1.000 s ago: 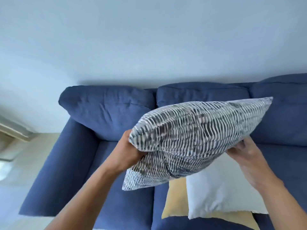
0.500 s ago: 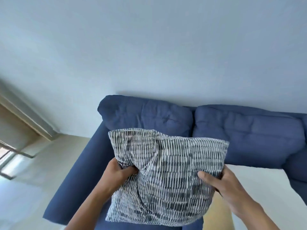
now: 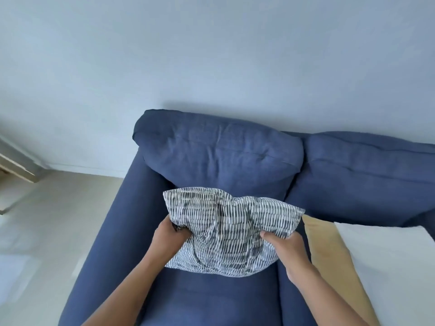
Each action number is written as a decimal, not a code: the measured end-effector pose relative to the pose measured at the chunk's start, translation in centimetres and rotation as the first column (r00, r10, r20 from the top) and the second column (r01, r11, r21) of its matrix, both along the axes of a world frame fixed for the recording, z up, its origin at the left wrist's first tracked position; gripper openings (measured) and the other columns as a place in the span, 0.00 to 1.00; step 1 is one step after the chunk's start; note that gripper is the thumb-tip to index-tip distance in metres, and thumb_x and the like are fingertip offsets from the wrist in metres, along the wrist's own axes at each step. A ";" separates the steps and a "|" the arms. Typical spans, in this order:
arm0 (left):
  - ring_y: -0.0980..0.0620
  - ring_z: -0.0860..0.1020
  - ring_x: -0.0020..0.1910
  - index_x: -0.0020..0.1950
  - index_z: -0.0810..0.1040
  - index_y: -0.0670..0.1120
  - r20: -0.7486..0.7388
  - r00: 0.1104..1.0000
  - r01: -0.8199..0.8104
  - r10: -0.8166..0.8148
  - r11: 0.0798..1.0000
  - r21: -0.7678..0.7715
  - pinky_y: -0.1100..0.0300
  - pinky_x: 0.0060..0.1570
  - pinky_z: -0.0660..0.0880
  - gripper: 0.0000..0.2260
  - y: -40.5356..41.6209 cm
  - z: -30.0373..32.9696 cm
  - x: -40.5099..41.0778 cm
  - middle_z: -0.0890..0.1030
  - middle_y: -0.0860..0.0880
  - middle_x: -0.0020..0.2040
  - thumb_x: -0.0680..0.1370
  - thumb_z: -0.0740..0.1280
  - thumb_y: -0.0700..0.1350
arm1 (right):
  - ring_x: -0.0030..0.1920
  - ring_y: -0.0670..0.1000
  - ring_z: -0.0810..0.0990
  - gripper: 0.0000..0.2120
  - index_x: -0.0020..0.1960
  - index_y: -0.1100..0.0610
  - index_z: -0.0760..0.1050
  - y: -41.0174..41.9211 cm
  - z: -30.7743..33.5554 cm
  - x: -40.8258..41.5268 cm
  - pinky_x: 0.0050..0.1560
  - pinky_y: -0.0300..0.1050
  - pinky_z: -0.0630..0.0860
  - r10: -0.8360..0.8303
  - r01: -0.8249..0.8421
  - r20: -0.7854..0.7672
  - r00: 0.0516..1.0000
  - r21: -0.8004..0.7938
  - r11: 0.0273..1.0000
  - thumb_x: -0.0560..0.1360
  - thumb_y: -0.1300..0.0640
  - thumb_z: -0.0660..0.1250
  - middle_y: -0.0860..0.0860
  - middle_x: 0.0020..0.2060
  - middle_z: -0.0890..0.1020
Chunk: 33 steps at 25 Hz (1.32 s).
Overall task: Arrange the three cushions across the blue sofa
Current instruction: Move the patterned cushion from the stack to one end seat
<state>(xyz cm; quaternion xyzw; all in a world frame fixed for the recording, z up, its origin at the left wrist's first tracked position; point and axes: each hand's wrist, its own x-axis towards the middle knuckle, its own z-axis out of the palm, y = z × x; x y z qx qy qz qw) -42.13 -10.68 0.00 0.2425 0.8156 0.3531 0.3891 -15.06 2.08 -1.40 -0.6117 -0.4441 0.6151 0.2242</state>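
Observation:
A grey-and-white striped cushion [image 3: 226, 229] leans against the left back pillow of the blue sofa [image 3: 211, 156], its lower edge on the left seat. My left hand [image 3: 170, 236] grips its left side and my right hand [image 3: 283, 247] grips its right side. To the right, a yellow cushion [image 3: 329, 255] lies flat on the middle seat with a white cushion [image 3: 390, 262] on top of it; both run out of view at the right and bottom.
The sofa's left armrest [image 3: 113, 243] borders a pale floor [image 3: 47, 220]. A light wall [image 3: 211, 55] rises behind the sofa. A wooden frame edge [image 3: 16, 168] shows at the far left.
I have carried the striped cushion from above the middle seat leftward and down onto the left seat against the back pillow. My view has shifted left, pushing the yellow and white cushions to the right edge.

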 end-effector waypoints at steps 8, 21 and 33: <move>0.44 0.85 0.49 0.49 0.82 0.47 0.061 0.993 -0.091 0.097 0.992 -0.092 0.39 0.56 0.81 0.06 8.3 -9.3 -7.9 0.87 0.47 0.48 0.73 0.71 0.40 | 0.51 0.58 0.86 0.14 0.50 0.59 0.83 7.3 -8.7 -6.7 0.52 0.51 0.80 -0.025 0.030 0.085 0.996 -0.059 0.998 0.68 0.55 0.81 0.57 0.49 0.88; 0.45 0.81 0.58 0.64 0.76 0.49 0.105 0.994 -0.018 0.043 0.974 -0.226 0.48 0.60 0.77 0.15 13.4 -20.4 -8.7 0.82 0.51 0.55 0.78 0.70 0.46 | 0.74 0.61 0.71 0.35 0.79 0.61 0.63 12.8 -19.0 -12.0 0.69 0.52 0.69 0.164 -0.118 0.357 0.920 -0.145 0.982 0.78 0.46 0.70 0.57 0.76 0.71; 0.45 0.60 0.80 0.79 0.65 0.42 -0.275 0.852 0.428 -0.445 0.895 -0.122 0.49 0.77 0.62 0.27 8.4 -9.2 2.8 0.64 0.43 0.81 0.82 0.66 0.47 | 0.82 0.53 0.56 0.33 0.82 0.58 0.58 4.2 -6.6 -2.2 0.81 0.51 0.56 0.194 -0.325 0.574 0.796 0.135 0.936 0.82 0.47 0.64 0.55 0.82 0.61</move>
